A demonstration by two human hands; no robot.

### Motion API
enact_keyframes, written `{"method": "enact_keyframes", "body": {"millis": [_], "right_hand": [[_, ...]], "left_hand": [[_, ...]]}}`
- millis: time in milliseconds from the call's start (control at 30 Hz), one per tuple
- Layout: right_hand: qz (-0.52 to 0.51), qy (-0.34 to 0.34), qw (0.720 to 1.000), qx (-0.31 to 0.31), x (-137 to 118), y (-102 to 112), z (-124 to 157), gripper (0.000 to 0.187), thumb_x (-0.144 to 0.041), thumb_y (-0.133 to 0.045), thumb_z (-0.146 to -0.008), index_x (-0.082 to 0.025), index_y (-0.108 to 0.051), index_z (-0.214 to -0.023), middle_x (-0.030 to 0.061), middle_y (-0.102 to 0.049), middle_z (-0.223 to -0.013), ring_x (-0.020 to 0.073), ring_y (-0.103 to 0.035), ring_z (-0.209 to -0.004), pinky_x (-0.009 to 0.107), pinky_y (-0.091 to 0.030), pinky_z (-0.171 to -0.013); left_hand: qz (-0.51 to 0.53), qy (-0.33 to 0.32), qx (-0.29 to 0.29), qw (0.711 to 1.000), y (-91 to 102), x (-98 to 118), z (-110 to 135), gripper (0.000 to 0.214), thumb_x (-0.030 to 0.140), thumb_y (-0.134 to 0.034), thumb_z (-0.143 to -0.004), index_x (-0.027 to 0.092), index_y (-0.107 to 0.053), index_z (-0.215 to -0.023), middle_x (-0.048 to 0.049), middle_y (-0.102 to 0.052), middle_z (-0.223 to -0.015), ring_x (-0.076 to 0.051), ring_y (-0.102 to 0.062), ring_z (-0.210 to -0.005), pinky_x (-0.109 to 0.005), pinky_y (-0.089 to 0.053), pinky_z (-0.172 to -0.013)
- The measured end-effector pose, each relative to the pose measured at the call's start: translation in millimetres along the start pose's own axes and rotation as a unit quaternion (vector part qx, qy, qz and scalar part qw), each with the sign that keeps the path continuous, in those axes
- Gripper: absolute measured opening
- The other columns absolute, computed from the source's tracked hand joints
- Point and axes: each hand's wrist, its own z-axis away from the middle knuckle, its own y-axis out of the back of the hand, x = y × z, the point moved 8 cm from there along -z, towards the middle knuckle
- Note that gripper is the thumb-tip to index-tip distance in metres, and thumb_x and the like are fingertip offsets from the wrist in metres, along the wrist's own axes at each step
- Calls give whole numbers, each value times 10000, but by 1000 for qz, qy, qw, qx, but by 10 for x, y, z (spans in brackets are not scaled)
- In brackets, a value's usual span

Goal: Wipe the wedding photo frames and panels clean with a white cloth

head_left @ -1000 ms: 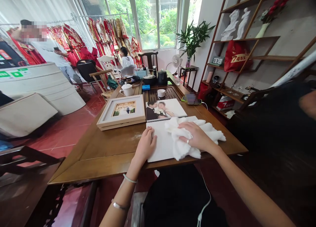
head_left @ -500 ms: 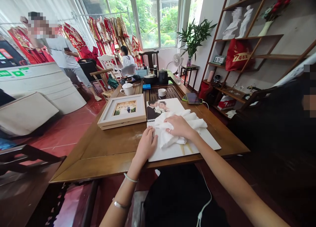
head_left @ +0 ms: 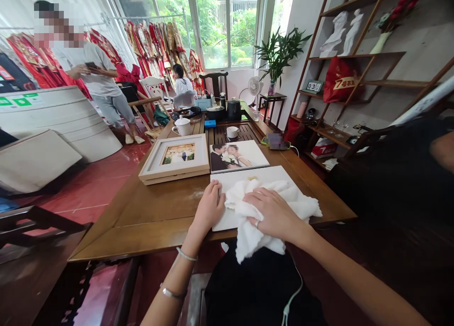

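Observation:
A white board (head_left: 275,172) lies flat at the table's near edge, with a small yellowish mark showing by the cloth. My left hand (head_left: 209,207) holds the board's left edge, its fingers close together and curled over the side. On top of the board my right hand (head_left: 275,213) presses a bunched white cloth (head_left: 294,200), fingers wrapped into its folds. Part of the cloth hangs over the table's front edge and covers much of the board. Just beyond the board lies a photo panel (head_left: 244,158) of two people in wedding clothes.
Left of the panels are stacked wooden picture frames (head_left: 173,160). Behind them on the wooden table (head_left: 159,212) stand a lidded white mug (head_left: 182,126), a small white cup (head_left: 232,132) and a blue box (head_left: 210,123). A phone (head_left: 278,141) with a cable lies right. A person (head_left: 92,66) stands far left.
My right hand has moved the cloth toward me and to the right, uncovering the photo panel. My left hand stays at the board's edge. The standing person has shifted position.

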Motion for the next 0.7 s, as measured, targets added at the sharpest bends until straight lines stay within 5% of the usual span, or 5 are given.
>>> {"method": "enact_keyframes", "body": {"millis": [233,367,567,700], "right_hand": [[63,-65,996,-10,229,-81,-756,312,-303,-566,-870,-167,-609,-1147,141,-662,-1173,338,-512,-1158,481,-402,-914],[79,-60,995,-7,194,-150,-951,312,-308,-534,-885,-156,-598,-1151,155,-657,-1185,356,-505,-1152,497,-402,-898],[22,31,999,5,-38,-201,-637,359,-285,-566,-865,-156,-585,-1199,132,-630,-1240,310,-500,-1185,470,-391,-970],[-42,90,995,-11,-152,-142,-179,586,-266,-583,-843,-165,-444,-1403,125,-502,-1434,305,-391,-1344,493,-320,-1096]], "left_hand": [[5,-15,3,1000,7,3,-5,249,206,-455,-898,157,-549,-1124,-180,-575,-1307,-300,-451,-1357,-525,-372,-1125],[10,-12,-4,1000,22,15,-14,268,143,-433,-885,161,-551,-1125,-168,-567,-1310,-290,-448,-1356,-517,-377,-1121],[39,-15,0,999,78,66,-11,295,124,-366,-913,180,-598,-1086,-138,-616,-1209,-255,-530,-1253,-468,-451,-1054],[31,-40,-9,999,43,55,-17,373,100,-432,-858,205,-623,-1161,-117,-613,-1265,-263,-468,-1323,-492,-400,-1110]]}}
